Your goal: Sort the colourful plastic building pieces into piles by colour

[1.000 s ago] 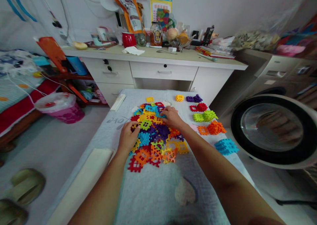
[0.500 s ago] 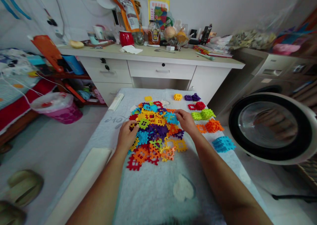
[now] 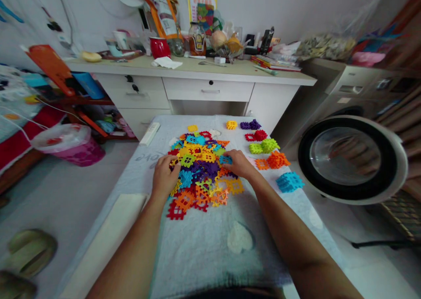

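A heap of flat, notched plastic building pieces (image 3: 208,169) in many colours lies on the cloth-covered table. At its left edge my left hand (image 3: 165,175) is closed, with the fingers curled toward the thumb. What lies between them is mostly hidden; a green square piece (image 3: 187,160) is just beside the fingertips. On the heap's right side, my right hand (image 3: 238,163) pinches a blue windowed building piece (image 3: 225,160). Sorted by colour along the table's right are stacks of yellow (image 3: 231,124), purple (image 3: 250,124), red (image 3: 256,135), green (image 3: 265,146), orange (image 3: 276,160) and blue (image 3: 290,182) pieces.
A white box (image 3: 150,134) lies at the table's far left corner, and a long white strip (image 3: 115,228) runs along the left edge. Behind stands a cluttered desk (image 3: 210,73). At right, a washing machine door (image 3: 351,158) hangs open. A pink bin (image 3: 69,145) stands at left.
The view has shifted slightly. My right hand has come lower over the heap's right side, onto the blue piece. My left hand stays at the heap's left edge, its fingers more curled.
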A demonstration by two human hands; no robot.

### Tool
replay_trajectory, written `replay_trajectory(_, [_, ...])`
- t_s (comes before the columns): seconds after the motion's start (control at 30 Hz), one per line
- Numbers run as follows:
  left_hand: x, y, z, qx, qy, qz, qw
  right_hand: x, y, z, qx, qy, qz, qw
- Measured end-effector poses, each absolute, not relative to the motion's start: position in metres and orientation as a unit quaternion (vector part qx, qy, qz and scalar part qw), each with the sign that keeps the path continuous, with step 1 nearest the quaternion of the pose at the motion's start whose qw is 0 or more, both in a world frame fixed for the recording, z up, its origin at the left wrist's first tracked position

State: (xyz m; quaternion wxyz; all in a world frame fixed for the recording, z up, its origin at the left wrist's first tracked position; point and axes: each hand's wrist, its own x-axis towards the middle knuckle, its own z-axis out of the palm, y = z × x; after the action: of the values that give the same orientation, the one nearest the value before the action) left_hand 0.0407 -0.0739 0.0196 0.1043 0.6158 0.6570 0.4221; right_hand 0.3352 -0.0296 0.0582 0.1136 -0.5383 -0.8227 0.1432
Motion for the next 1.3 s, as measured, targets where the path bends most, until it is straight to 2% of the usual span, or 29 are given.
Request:
replay_trajectory(0.2, [0.043,-0.073,0.017,0.629,0.651,0.414,0.094,0.352,-0.052,0.070,-0.541,-0.811,0.131,0.179])
replay_trajectory(0.37, [0.040,-0.073,0.015,0.634,0.649,0.411,0.084,0.406,-0.090,0.098,-0.535,-0.812,0.103,0.210])
replay_trajectory(0.57, [0.041,-0.075,0.016,0.639,0.650,0.404,0.080,0.494,-0.132,0.124,-0.603,-0.785,0.084,0.115])
replay_trajectory(0.93, [0.033,-0.079,0.015,0.638,0.679,0.359,0.060,0.539,-0.140,0.099,-0.628,-0.775,0.058,0.035])
replay_trajectory(1.17, [0.030,-0.089,0.024,0.648,0.729,0.216,0.053,0.517,-0.145,0.110,-0.592,-0.797,0.021,0.119])
replay_trajectory(1.3, [0.023,-0.093,0.032,0.659,0.729,0.160,0.093,0.459,-0.141,0.109,-0.524,-0.832,0.096,0.154])
